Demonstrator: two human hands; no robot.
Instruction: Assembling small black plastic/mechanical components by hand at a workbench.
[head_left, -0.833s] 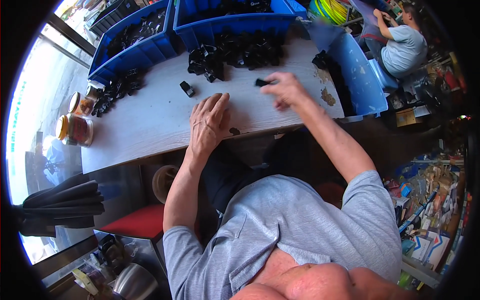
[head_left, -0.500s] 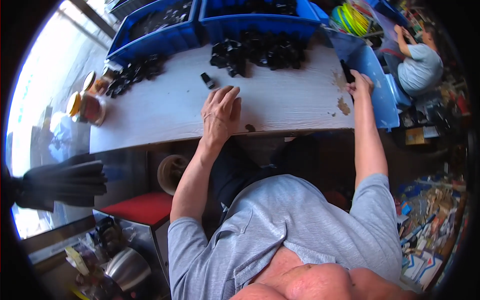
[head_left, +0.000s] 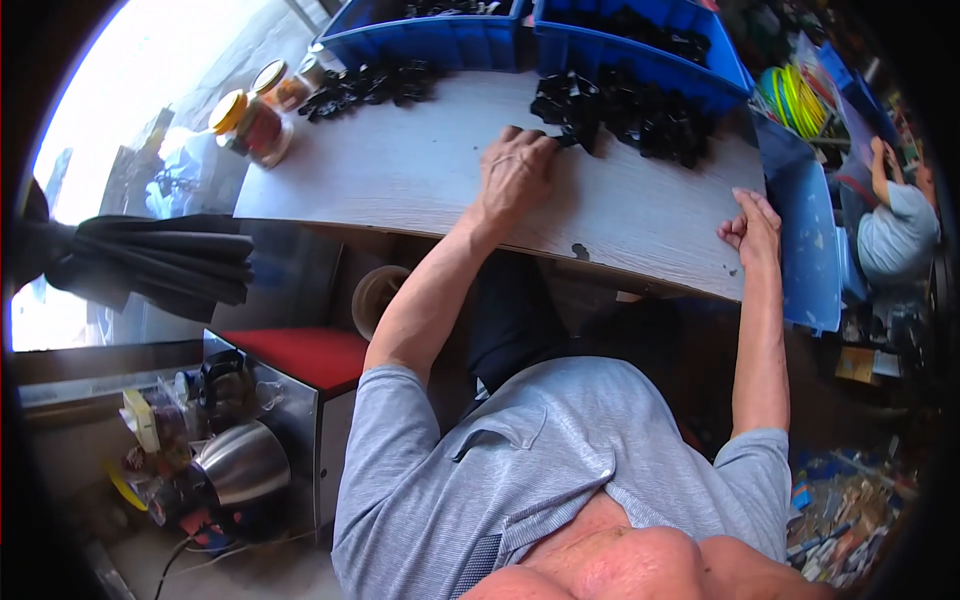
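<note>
one black part gone from right hand (head_left: 756, 228), beside light-blue bin (head_left: 812, 240) at right, fingers loosely curled, so probably released; left hand (head_left: 516, 172) now covers lone piece's spot, cannot tell whether fingers grip it. black parts (head_left: 655, 122) heaped along far side of table (head_left: 400, 180).

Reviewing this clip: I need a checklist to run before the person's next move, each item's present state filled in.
1. Bare right hand free: ok, nothing shows in its fingers.
2. Bare left hand gripping something: cannot tell, its fingertips are partly hidden.
3. Heap of small glossy black pieces near the left hand: ok, just beyond it.
4. Transparent jar with yellow lid away from both hands: ok, at the table's left.
5. Light-blue plastic bin beside the right hand: ok; contents unclear.
</note>
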